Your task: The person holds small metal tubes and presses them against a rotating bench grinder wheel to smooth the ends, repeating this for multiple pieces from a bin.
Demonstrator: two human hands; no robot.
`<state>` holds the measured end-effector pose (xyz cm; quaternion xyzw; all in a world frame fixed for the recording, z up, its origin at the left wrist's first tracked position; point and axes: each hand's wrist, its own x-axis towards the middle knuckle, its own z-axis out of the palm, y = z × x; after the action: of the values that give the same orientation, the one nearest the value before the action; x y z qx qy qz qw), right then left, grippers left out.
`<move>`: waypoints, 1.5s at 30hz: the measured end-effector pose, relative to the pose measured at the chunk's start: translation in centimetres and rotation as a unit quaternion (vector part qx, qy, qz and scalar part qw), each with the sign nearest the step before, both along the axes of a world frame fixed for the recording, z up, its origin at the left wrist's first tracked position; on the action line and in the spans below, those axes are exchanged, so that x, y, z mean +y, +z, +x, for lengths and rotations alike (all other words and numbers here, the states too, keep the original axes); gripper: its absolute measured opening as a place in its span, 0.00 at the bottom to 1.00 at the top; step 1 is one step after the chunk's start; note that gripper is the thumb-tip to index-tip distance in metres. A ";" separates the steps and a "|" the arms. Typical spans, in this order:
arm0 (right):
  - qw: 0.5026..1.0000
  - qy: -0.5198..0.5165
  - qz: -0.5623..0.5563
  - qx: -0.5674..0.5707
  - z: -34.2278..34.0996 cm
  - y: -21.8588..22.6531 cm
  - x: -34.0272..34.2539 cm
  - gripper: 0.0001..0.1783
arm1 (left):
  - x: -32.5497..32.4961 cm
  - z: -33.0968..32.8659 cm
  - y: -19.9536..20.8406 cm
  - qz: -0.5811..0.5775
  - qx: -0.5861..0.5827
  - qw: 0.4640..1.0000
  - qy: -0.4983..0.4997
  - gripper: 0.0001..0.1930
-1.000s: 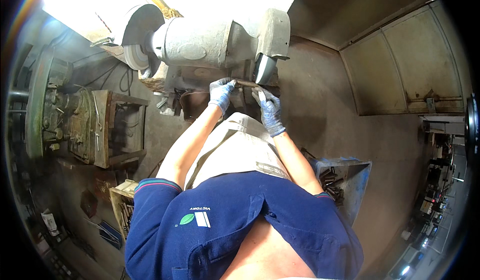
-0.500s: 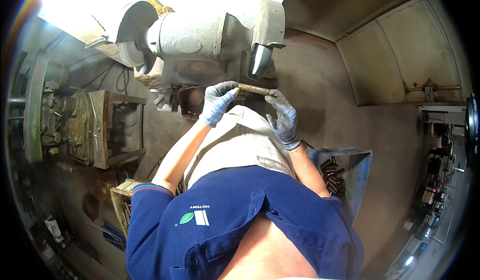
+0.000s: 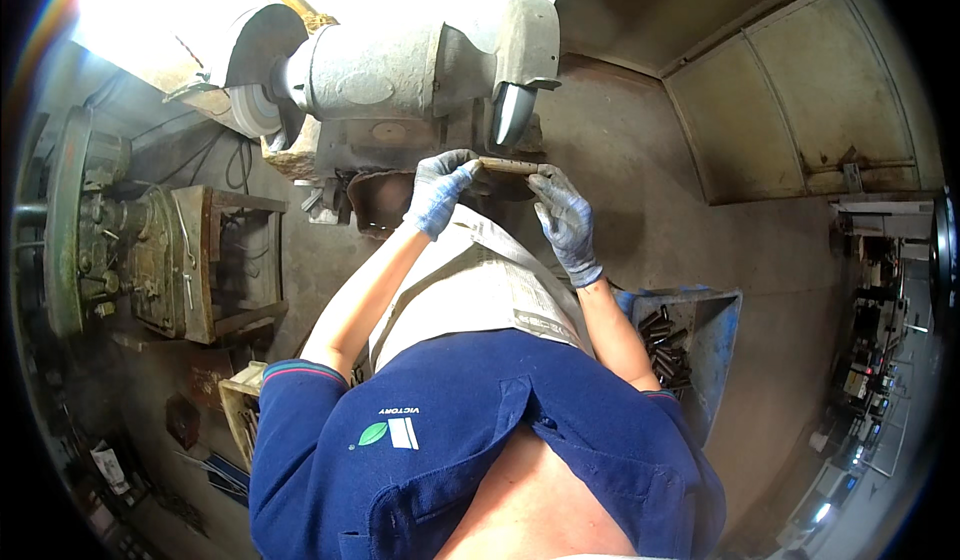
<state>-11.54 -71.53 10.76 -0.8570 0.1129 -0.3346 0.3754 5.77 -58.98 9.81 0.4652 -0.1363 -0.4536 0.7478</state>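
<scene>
Between my hands is a narrow brownish metal piece (image 3: 508,166) with a row of small holes along it, lying nearly level. My left hand (image 3: 440,195), in a grey-blue work glove, is closed on its left end. The fingertips of my gloved right hand (image 3: 565,222) grip the right end. Just beyond the piece stands a grey bench grinder (image 3: 372,78). Its right wheel (image 3: 514,113), smooth and pale under a guard, is near the piece, with a gap visible between them. A paler left wheel (image 3: 254,110) sits under the other guard.
At my right side is a blue-grey bin (image 3: 722,345) with several dark metal tubes (image 3: 664,350). A wooden box (image 3: 240,400) stands at my left. Further left is a green-brown machine on a frame (image 3: 150,250). A metal cabinet (image 3: 790,100) stands at far right.
Both hands have moved slightly away from me with the metal piece, toward the grinder's right wheel. The piece stays held at both ends, and the whole view has shifted a little.
</scene>
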 end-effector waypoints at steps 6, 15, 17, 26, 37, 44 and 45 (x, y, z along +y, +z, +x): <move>0.970 -0.025 0.241 -0.019 1.4 -5.5 -1.9 0.10 | -3.2 0.3 -3.0 0.088 0.064 0.994 0.016 0.03; 0.906 -0.015 0.423 0.006 2.1 -7.6 -4.2 0.10 | -6.9 2.2 -6.7 0.104 0.069 0.990 0.066 0.03; 0.914 -0.010 0.406 -0.001 2.7 -8.5 -3.9 0.10 | -6.3 2.1 -5.5 0.149 0.114 0.979 0.076 0.03; 0.912 0.008 0.409 -0.013 5.3 -9.2 -1.8 0.11 | -3.7 4.1 -5.2 0.163 0.076 0.980 0.083 0.04; 0.989 0.066 0.135 -0.010 3.0 -3.4 1.3 0.15 | 2.0 2.7 -2.3 0.013 0.039 0.999 0.026 0.06; 0.998 0.060 0.013 -0.031 1.1 0.7 1.6 0.24 | 2.0 1.8 0.3 -0.013 0.077 0.997 -0.018 0.09; 0.997 0.065 0.012 -0.029 0.9 1.0 1.6 0.25 | 1.7 1.7 0.2 0.008 0.064 0.998 -0.009 0.09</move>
<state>-10.63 -69.90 11.79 -0.8476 0.0502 -0.3332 0.4099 7.48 -57.25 9.97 0.4401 -0.0886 -0.4900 0.7473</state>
